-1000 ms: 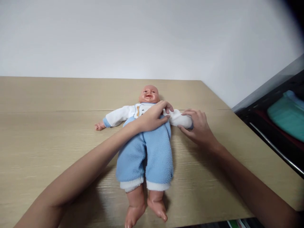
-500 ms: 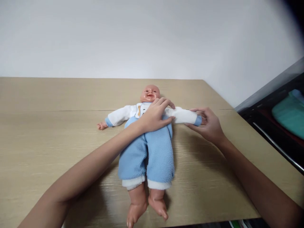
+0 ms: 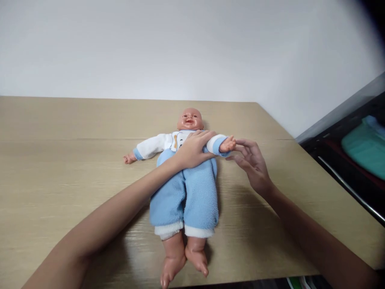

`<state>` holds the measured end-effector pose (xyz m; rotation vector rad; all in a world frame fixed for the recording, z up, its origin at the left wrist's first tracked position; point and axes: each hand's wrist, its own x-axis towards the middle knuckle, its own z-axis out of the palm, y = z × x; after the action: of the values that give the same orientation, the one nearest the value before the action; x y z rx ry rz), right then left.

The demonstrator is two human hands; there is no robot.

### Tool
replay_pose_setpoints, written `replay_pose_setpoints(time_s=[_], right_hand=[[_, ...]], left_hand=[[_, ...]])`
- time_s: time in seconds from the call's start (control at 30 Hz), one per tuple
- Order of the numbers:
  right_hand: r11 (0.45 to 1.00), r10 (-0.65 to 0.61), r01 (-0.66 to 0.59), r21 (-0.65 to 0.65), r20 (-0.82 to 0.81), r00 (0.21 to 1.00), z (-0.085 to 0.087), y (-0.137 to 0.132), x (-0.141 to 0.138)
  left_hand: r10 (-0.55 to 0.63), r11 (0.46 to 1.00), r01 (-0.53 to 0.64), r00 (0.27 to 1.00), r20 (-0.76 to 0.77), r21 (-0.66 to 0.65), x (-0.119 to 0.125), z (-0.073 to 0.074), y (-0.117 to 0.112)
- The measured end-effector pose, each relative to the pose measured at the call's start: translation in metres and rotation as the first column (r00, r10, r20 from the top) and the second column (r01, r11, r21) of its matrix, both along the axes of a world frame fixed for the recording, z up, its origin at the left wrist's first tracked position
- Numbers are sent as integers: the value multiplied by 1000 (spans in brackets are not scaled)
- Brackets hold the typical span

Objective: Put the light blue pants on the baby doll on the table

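A baby doll in a white top and light blue fleece trousers lies on its back on the wooden table, head away from me. My left hand lies across its chest, fingers curled around the upper part of the sleeve at the right. That doll arm looks short, with the blue cuff bunched and the small hand sticking out past my fingers. Just right of the cuff is my right hand, its fingers curved and apart; whether a fingertip touches the doll is hard to tell. The doll's other arm stretches out to the left.
The wooden table runs back to a pale wall. Past its right edge is a dark piece of furniture with a metal bar, a teal cloth lying on it. Partly hidden items show below the front edge.
The doll's arm at the right was stretched out with my right hand around its cuff; now it is drawn in or bent. My right hand has come off the cuff and shifted left.
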<state>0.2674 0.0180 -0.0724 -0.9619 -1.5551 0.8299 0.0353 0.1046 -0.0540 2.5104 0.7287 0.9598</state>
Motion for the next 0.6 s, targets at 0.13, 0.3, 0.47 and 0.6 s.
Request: replay_pose_setpoints(time_s=[0.13, 0.3, 0.47, 0.6], right_hand=[[991, -120, 124, -39, 92, 988, -15, 6, 3], [976, -102, 140, -166, 215, 971, -37, 19, 4], [973, -73, 122, -194, 242, 967, -44, 23, 4], [977, -62, 109, -184, 242, 968, -43, 21, 3]], left_hand=[[57, 995, -36, 976, 213, -98, -3, -8, 3], [213, 960, -120, 900, 379, -254, -12, -9, 1], [337, 884, -100, 813, 475, -456, -29, -3, -2], [393, 853, -21, 684, 615, -521, -42, -6, 2]])
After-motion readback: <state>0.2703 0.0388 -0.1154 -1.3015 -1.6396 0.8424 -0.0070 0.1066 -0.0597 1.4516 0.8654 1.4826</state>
